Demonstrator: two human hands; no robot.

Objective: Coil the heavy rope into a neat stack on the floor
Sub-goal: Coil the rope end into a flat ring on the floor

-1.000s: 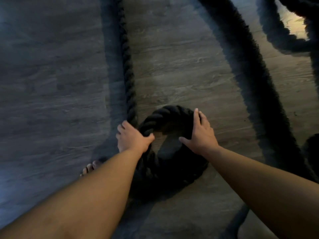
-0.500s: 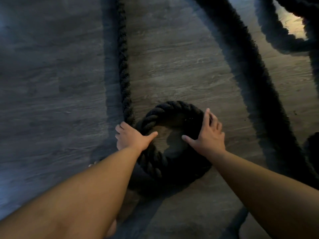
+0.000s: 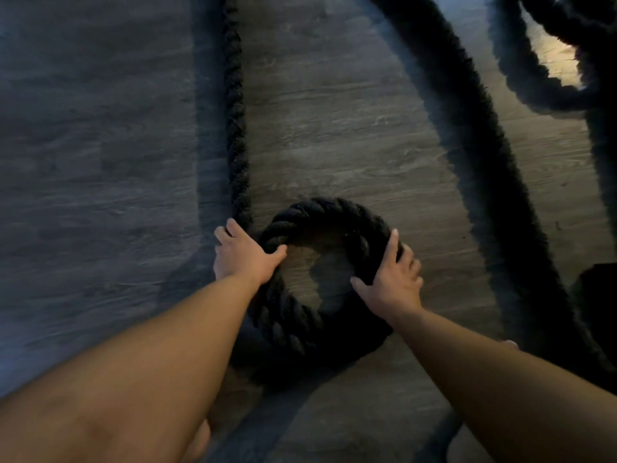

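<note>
A thick black twisted rope lies on the wood floor, and its near part forms a small round coil (image 3: pixel 293 332) in front of me. My left hand (image 3: pixel 243 255) grips the coil's left side, thumb inside the ring, just where a straight run of rope (image 3: pixel 237 111) leaves toward the top. My right hand (image 3: pixel 390 282) clasps the coil's right side, thumb inside and fingers over the outer edge. Bare floor shows through the ring's middle.
A second run of the rope (image 3: pixel 474 138) crosses diagonally from top centre to the lower right. More loops (image 3: pixel 534 78) lie at the top right. A dark object (image 3: pixel 597 295) sits at the right edge. The grey wood floor (image 3: pixel 100 162) stretches to the left.
The coil has widened into a rounder ring. My right hand has slid down and outward along its right side, while my left hand has stayed on the left side.
</note>
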